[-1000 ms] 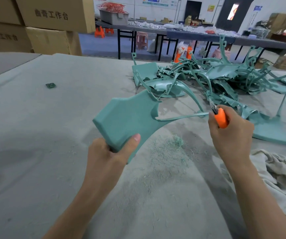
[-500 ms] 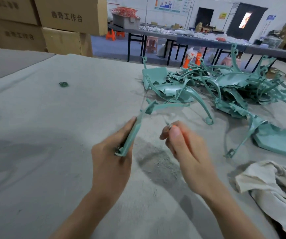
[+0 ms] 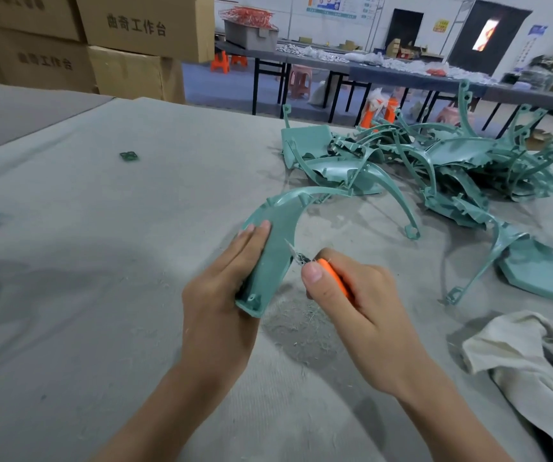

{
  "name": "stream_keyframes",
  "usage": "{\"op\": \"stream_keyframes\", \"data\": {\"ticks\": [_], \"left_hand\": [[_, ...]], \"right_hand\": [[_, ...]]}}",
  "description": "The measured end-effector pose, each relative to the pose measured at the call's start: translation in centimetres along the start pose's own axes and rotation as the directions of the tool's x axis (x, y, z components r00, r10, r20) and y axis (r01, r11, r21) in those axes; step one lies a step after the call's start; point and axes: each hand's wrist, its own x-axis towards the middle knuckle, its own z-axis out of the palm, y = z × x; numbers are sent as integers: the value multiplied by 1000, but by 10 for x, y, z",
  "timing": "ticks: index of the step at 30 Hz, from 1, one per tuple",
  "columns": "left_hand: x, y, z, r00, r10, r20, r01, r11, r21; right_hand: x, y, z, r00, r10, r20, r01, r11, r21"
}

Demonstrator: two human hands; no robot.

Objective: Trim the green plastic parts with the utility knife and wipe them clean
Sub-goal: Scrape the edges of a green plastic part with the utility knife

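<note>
My left hand (image 3: 221, 288) holds a curved green plastic part (image 3: 276, 235) above the grey table, fingers laid along its back and its hollow inner side turned towards me. My right hand (image 3: 358, 301) grips an orange utility knife (image 3: 330, 273); its short blade touches the part's inner edge near the middle. A pile of green plastic parts (image 3: 435, 165) lies at the back right of the table. A beige rag (image 3: 531, 355) lies crumpled at the right edge.
Green shavings (image 3: 296, 323) are scattered on the grey table cover (image 3: 101, 228) under my hands. A small green scrap (image 3: 129, 156) lies far left. Cardboard boxes (image 3: 135, 38) are stacked behind the table, and other work tables (image 3: 385, 75) stand farther back.
My left hand turned the green part from edge-on to show its hollow inner side. My right hand brought the knife blade onto the part's inner edge.
</note>
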Motion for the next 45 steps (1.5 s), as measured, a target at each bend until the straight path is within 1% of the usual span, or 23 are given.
{"op": "stream_keyframes", "data": {"ticks": [9, 18, 23, 26, 30, 36, 41, 45], "left_hand": [[-1, 7, 1, 999, 17, 46, -22, 993, 113], [-2, 10, 3, 998, -1, 61, -4, 996, 94], [-2, 11, 3, 998, 8, 64, -14, 996, 88], [-1, 14, 3, 997, -11, 71, 5, 996, 87], [0, 18, 3, 997, -16, 71, 10, 996, 86], [-1, 18, 4, 995, -29, 92, 15, 989, 148], [-3, 16, 7, 995, -36, 92, 25, 993, 115], [-4, 15, 9, 993, -53, 105, 41, 993, 115]], "right_hand": [[4, 2, 2, 994, 58, -93, -65, 995, -79], [6, 4, 4, 978, 85, -188, -126, 968, -218], [8, 6, 4, 960, 95, -262, -179, 931, -318], [9, 7, 5, 949, 90, -303, -206, 903, -377], [10, 7, 5, 933, 82, -350, -230, 884, -406], [12, 6, 3, 915, 82, -395, -270, 852, -447], [13, 8, 1, 905, 91, -415, -298, 832, -468], [13, 12, 5, 896, 61, -440, -296, 820, -489]]}}
